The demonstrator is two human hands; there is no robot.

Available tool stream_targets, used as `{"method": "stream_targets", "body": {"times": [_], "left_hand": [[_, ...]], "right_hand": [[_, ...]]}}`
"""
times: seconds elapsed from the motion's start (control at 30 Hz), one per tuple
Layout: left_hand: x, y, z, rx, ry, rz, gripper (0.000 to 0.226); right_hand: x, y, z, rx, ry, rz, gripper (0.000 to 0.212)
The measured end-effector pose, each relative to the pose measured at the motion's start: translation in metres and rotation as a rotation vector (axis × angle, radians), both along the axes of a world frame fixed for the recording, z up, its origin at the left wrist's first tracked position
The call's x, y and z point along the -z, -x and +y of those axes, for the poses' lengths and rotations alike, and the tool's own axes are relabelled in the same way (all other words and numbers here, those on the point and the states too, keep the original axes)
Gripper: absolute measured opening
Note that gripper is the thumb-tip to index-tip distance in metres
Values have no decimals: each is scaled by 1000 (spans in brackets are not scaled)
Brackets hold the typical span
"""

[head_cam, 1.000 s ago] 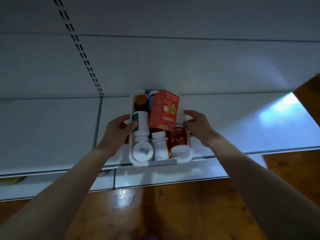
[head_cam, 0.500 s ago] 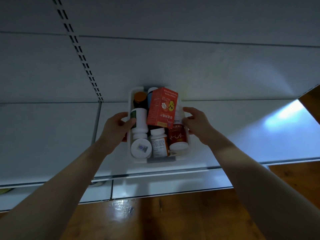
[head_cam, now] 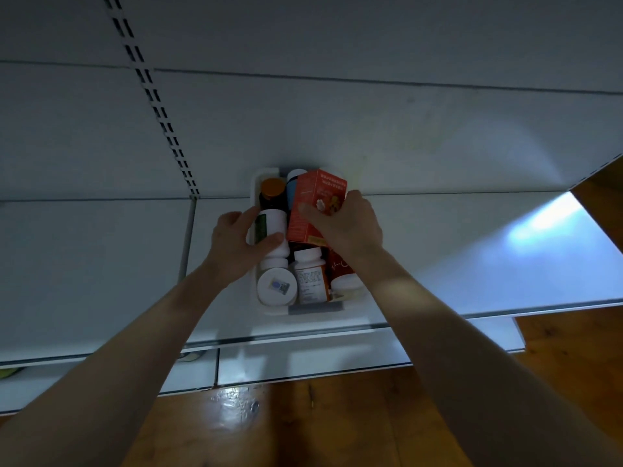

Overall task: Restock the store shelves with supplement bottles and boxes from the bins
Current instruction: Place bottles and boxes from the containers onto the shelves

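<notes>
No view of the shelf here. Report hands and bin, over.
Right hand grips red box. Left hand grips white bottle. Bin sits on shelf, packed full. Nothing in the way.

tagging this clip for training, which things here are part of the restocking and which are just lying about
Part of the job: white bin, red box gripped by right hand, white bottle gripped by left hand, orange-capped bottle, shelf.
Just lying about: yellowish thing below the shelf, wooden floor.
</notes>
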State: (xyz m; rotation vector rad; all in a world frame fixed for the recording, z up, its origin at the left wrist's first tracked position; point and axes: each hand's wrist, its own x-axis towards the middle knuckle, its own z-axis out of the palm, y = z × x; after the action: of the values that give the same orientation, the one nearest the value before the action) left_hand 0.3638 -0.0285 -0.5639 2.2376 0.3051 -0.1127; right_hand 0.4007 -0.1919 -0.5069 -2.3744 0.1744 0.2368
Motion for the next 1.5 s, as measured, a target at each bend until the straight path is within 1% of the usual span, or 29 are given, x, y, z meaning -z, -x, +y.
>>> {"method": "stream_targets", "body": {"times": [0.1, 0.17, 0.2, 0.3, 0.43, 0.53, 0.67, 0.7, 0.77, 0.83, 0.9, 0.97, 1.03, 1.1, 1.13, 1.2, 1.27, 1.33, 1.37, 1.4, 1.43, 1.5], "left_hand": [[-2, 0, 3, 22, -6, 43, 111], [-9, 3, 0, 18, 16, -19, 108], [-12, 5, -3, 17, 20, -76, 102], [-14, 10, -10, -31, 69, -203, 69], [-17, 18, -18, -105, 216, -294, 54], [-27, 25, -22, -204, 325, -317, 51], [-57, 47, -30, -365, 436, -313, 56], [-65, 55, -33, -406, 470, -299, 60], [-78, 72, -37, -484, 544, -237, 69], [-89, 90, -39, -561, 641, -141, 70], [-99, 110, -38, -594, 748, -45, 56], [-112, 134, -40, -626, 845, 26, 41], [-127, 157, -44, -683, 933, 93, 32], [-143, 177, -49, -705, 996, 146, 20], [-151, 186, -51, -708, 1019, 162, 19], [-167, 203, -57, -727, 1050, 169, 29], [-184, 217, -64, -748, 1055, 145, 35], [-203, 229, -73, -768, 1082, 117, 28], [-213, 233, -78, -776, 1111, 103, 20], [-222, 239, -83, -787, 1141, 92, 12], [-233, 243, -88, -796, 1164, 85, 8], [-251, 251, -100, -785, 1185, 63, 11]], "right_hand": [[2, 2, -6, 50, -106, -12, 60], [1, 6, -11, 70, -166, -33, 56], [-1, 9, -13, 78, -192, -47, 54], [-7, 18, -21, 92, -253, -82, 49], [-13, 31, -29, 104, -277, -96, 41], [-16, 45, -34, 129, -309, -84, 31], [-22, 70, -38, 102, -338, -71, 20], [-24, 78, -39, 106, -342, -61, 22], [-29, 92, -38, 120, -359, -31, 34], [-40, 107, -39, 110, -372, -3, 33], [-53, 122, -43, 102, -376, 21, 30], [-68, 140, -49, 132, -406, 28, 20], [-81, 158, -56, 147, -437, 11, 29], [-89, 176, -65, 127, -430, 0, 30], [-92, 184, -69, 122, -418, -7, 34], [-103, 200, -76, 123, -425, 16, 45], [-116, 214, -84, 145, -439, 48, 49], [-135, 225, -95, 147, -453, 51, 43], [-145, 230, -101, 135, -457, 45, 36], [-154, 235, -108, 128, -461, 39, 34], [-164, 240, -116, 127, -462, 31, 40], [-183, 247, -131, 130, -461, 10, 61]]}}
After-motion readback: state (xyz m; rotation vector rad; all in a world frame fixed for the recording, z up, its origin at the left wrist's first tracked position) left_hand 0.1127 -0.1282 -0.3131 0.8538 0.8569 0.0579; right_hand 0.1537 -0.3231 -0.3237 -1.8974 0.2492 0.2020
